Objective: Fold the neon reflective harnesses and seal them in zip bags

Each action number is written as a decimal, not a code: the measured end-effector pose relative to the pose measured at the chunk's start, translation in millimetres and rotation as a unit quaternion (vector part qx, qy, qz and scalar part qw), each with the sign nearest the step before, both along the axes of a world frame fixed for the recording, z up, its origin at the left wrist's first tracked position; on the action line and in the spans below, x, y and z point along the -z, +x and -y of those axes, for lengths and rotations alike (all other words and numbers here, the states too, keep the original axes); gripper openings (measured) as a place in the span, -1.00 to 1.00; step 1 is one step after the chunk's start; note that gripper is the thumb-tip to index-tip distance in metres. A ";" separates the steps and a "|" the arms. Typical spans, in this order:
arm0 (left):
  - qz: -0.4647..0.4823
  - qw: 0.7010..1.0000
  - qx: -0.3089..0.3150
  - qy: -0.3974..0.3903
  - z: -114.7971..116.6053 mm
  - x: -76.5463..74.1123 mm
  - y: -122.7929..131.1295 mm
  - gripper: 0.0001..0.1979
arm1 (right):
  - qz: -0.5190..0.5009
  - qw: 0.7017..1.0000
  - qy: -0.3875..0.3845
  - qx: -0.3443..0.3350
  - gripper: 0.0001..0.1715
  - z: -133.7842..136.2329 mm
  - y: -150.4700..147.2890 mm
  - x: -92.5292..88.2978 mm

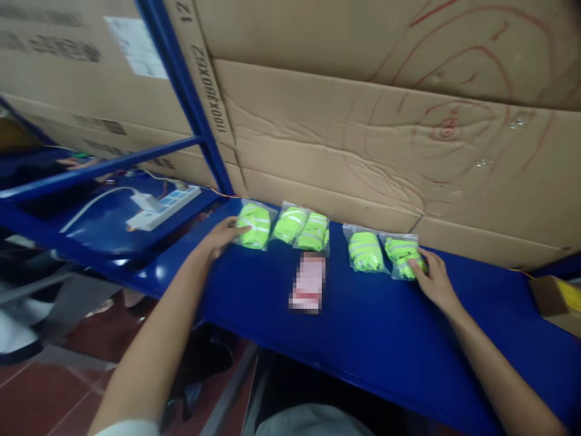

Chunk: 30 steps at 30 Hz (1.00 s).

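Observation:
My left hand [222,235] grips the side of a clear bag with a folded neon-yellow reflective vest [255,226], at the left end of a row along the back of the blue table [363,327]. At the right end, my right hand [433,275] has its thumb in front of another bagged reflective vest [402,254] and its fingers at the far side. Close beside that one lies a similar bag [365,249]. Two more bagged vests, a left one [290,224] and a right one [313,231], overlap between my hands. A blurred-out pinkish slip [308,283] lies in front of them.
Large cardboard sheets [318,133] with red drawn rings stand behind the table. A blue metal frame post [181,85] rises at left, near a white power strip [166,206] with a plug in it. An open carton [556,300] sits at the right edge.

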<state>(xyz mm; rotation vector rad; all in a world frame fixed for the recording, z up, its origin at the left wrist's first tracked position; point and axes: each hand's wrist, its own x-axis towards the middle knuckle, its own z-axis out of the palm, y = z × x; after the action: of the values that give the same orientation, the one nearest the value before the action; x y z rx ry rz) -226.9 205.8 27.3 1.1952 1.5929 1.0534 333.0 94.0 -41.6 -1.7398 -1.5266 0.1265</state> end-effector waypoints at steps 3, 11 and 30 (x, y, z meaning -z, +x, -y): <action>0.052 0.998 -0.009 0.032 5.9 -2.0 2.6 -0.30 | 0.008 0.998 -0.059 0.004 0.02 6.0 -17.7 6.6; 0.180 0.970 -0.059 0.154 44.5 -40.4 39.4 -0.24 | -0.008 0.994 -0.105 0.029 0.16 -16.1 -38.0 8.3; 0.344 0.914 0.096 0.194 60.8 -66.7 156.8 -0.41 | -0.112 0.991 0.047 0.054 -0.26 26.3 0.9 -3.0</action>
<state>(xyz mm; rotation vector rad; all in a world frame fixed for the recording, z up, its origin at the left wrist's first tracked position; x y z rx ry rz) -70.1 145.1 94.0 1.0313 0.7253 1.4931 333.9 67.8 -38.5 -1.6690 -1.2545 0.1848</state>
